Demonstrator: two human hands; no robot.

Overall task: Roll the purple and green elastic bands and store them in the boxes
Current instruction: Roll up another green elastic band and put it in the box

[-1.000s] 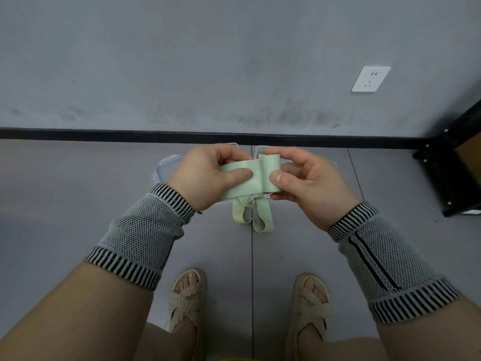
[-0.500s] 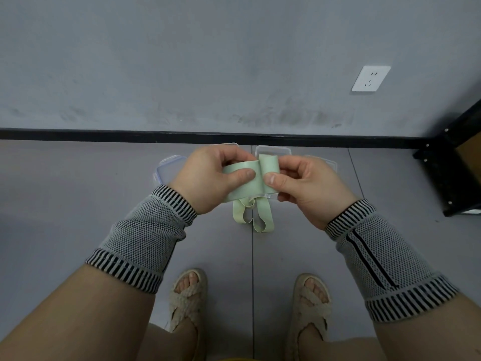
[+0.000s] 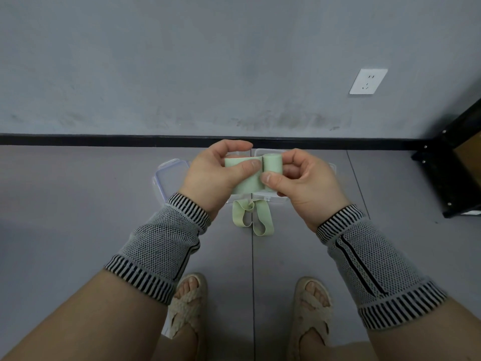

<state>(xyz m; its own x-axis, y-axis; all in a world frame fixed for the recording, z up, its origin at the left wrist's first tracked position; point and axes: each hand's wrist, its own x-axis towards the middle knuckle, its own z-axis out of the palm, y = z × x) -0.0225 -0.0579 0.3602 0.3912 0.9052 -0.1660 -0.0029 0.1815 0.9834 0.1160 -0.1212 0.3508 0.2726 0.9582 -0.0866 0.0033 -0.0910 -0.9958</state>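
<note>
Green band (image 3: 244,175) is held up right over the clear boxes (image 3: 170,175) on the floor. Right hand (image 3: 302,181) pinches the little roll between thumb and fingers so it won't spring open. Left hand (image 3: 218,173) pinches the flat stretch beside it, probably for tension. The slack tail dangles below. No purple band that I can see.

Rolling a pale green elastic band (image 3: 246,178) above clear plastic boxes (image 3: 170,175).
Pinched flat by left hand (image 3: 216,175), rolled end gripped by right hand (image 3: 303,182); loose tail dangling below the boxes.
</note>
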